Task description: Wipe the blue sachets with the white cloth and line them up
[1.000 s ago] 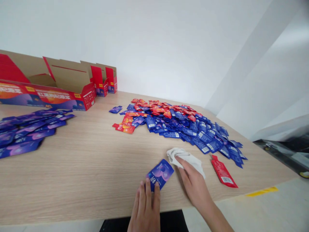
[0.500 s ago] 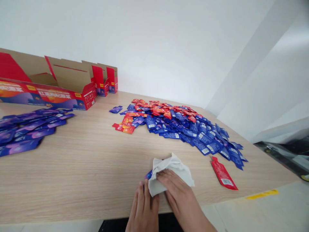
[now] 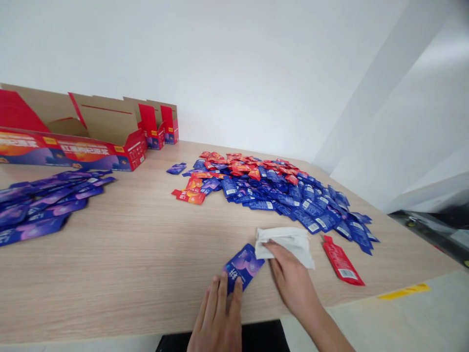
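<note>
Steadying the pouch (image 3: 248,263): left hand (image 3: 220,315) laid flat;
right hand (image 3: 293,281) half-curled, holding cloth (image 3: 295,238); I judge the pouch soft, slippery; grip edges.

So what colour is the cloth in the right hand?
The cloth is white, clearest in the head view.

The white wall (image 3: 234,73) is lit brightly and evenly by diffuse light, and 1 diagonal band at the right is shaded grey. A pale sheen is seen at the upper right, where the corner is darkened. Soft shadow is cast beside the right hand (image 3: 293,277). Fine print on the blue-purple pouch (image 3: 245,264) is blurred; shapes are stretched toward the edges.
</note>
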A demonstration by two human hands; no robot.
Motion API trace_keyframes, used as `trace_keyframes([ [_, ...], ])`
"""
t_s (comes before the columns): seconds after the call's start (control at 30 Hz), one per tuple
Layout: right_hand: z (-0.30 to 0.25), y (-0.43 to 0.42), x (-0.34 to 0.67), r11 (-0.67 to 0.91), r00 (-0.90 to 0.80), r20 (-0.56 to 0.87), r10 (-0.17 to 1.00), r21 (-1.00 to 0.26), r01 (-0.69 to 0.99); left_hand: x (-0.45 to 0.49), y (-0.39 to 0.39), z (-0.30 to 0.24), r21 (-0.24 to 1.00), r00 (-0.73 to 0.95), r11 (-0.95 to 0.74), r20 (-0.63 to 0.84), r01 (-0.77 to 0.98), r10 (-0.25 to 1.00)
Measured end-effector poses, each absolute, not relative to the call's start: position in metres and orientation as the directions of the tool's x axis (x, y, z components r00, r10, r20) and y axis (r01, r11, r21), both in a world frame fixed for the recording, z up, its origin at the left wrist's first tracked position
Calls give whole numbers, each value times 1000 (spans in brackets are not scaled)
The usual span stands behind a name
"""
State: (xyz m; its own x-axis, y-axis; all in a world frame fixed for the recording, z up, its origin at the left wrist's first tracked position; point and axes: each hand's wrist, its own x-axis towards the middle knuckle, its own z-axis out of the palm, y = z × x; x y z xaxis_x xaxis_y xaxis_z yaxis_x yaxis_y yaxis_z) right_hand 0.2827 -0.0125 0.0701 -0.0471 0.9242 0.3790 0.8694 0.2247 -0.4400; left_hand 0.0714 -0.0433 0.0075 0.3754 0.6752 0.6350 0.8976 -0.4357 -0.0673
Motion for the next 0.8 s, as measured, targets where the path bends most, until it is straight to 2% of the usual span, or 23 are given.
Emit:
trace_keyframes([
  [0.07, 64, -9, 296, 125, 57, 362, 930, -458, 880, 61, -37, 8, -62, 376, -439, 631, 897, 679],
  [0.17, 59, -10, 308, 143, 39, 366, 930, -458, 878, 42, -23, 19, -62, 368, -419, 605, 906, 706],
  [0.3, 51, -16, 310, 135, 53, 389, 920, -440, 888, 10, 0, 46, 21, 204, -243, 470, 970, 859],
  [0.4, 42, -16, 312, 137, 63, 410, 910, -439, 888, -24, 21, 63, 19, 85, -102, 417, 995, 905],
  [0.57, 34, -14, 318, 150, 62, 446, 893, -425, 893, -91, 49, 76, 8, -57, 58, 381, 998, 923],
  [0.67, 34, -13, 318, 154, 54, 455, 889, -406, 901, -118, 62, 76, 11, -147, 157, 425, 987, 893],
  [0.73, 35, -13, 318, 149, 63, 467, 882, -402, 904, -131, 72, 73, 37, -136, 133, 437, 990, 889],
  [0.8, 35, -14, 317, 150, 67, 477, 876, -402, 903, -142, 86, 69, 94, -72, 38, 385, 995, 920],
])
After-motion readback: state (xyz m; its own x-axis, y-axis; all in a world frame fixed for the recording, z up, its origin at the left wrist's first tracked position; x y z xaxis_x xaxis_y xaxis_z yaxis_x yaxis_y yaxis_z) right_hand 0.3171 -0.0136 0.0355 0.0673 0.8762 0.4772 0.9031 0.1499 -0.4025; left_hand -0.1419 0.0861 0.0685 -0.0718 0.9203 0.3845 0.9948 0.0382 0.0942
